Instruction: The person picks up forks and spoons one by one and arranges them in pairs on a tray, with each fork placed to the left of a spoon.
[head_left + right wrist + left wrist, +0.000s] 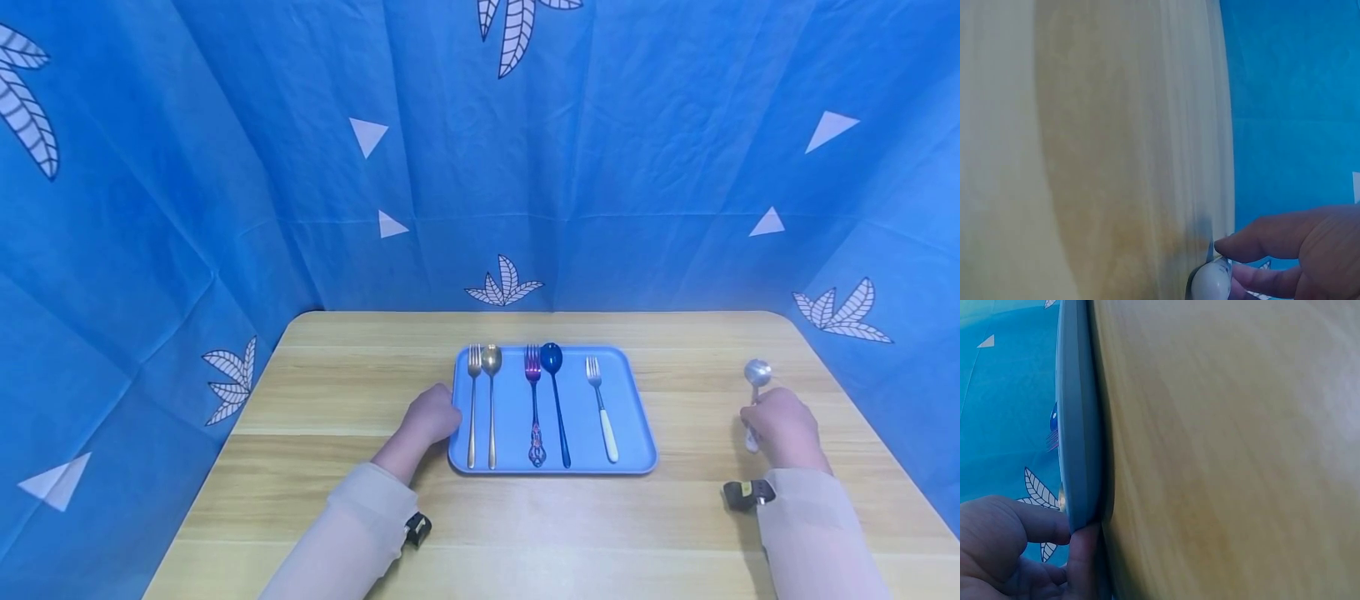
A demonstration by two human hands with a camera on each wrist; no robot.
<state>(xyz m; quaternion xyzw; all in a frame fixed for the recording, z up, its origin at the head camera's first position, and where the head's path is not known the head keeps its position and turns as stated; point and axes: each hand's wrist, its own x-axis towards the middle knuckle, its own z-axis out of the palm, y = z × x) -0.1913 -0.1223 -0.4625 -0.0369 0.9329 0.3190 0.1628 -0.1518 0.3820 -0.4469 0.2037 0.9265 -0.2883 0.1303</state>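
Observation:
My left hand (pixel 433 414) pinches the left rim of a blue tray (pixel 547 468); in the left wrist view, thumb and finger meet on the tray's edge (pixel 1082 425). On the tray lie a gold fork (pixel 472 408), a gold spoon (pixel 491 408), a purple fork (pixel 534 400), a dark blue spoon (pixel 557 400) and a white-handled fork (pixel 603 412). At the table's right side my right hand (pixel 787 427) holds a spoon (pixel 757 372) with a silver bowl and white handle. The handle's rounded white end (pixel 1211 282) shows in the right wrist view. My palm hides part of the handle.
The wooden table (pixel 570 533) has rounded far corners. A blue curtain (pixel 637 150) with leaf and triangle prints hangs behind it and along both sides. Black wrist cameras sit at both cuffs. Tray and right hand are well apart.

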